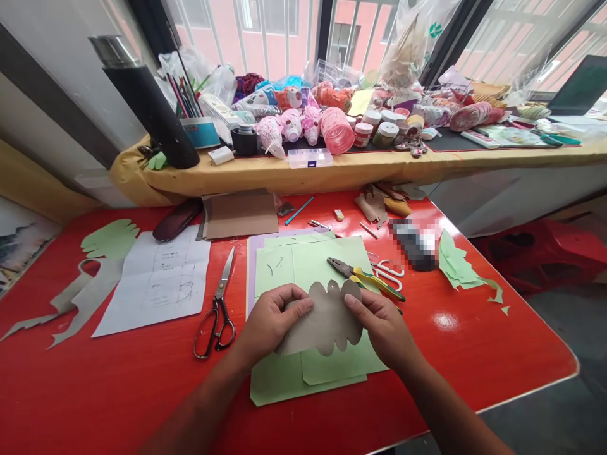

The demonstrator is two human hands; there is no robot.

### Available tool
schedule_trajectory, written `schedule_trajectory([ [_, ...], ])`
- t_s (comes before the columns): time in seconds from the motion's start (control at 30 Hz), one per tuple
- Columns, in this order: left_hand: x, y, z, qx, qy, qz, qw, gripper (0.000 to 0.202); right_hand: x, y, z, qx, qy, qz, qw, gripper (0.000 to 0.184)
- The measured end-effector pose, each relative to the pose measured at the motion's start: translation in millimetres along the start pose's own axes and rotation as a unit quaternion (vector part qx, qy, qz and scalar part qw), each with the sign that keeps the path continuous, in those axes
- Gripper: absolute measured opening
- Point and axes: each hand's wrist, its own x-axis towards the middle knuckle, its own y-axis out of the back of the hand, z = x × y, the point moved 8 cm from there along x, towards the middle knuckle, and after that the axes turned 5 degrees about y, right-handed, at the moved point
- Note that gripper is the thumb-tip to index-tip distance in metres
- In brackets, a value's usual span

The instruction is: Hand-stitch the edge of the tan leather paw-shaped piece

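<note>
Between my two hands is a grey-brown cardboard cutout [327, 319] with scalloped edges along its right part. My left hand [279, 314] pinches its left end, thumb on top. On the right end, my right hand [382, 319] grips it the same way. Below the cutout lie green paper sheets [332, 373] on the red table [118, 392]. Pliers with yellow-green handles [365, 276] rest on the sheets just beyond my right hand. Black-handled scissors [218, 309] lie left of my left hand, blades pointing away.
A white sheet with pencil drawings [161, 278], grey offcuts [90, 291] and a green cutout [109, 237] lie left. At the back are a glasses case [177, 220] and brown card [241, 215]. Green scraps [458, 262] lie right. The sill holds a black thermos [149, 110] and jars.
</note>
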Motion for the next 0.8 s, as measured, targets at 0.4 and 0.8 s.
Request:
schedule_trajectory([
  [0.4,-5.1,7.5,3.7,0.168,0.07,-0.024,0.983,0.042,-11.1,4.3,15.0,-0.069,-0.055,-0.04,0.995,0.046],
  [0.8,-18.0,2.0,-1.1,0.498,-0.012,0.019,0.867,0.022,-16.2,3.1,18.2,-0.398,-0.02,-0.105,0.911,0.041],
])
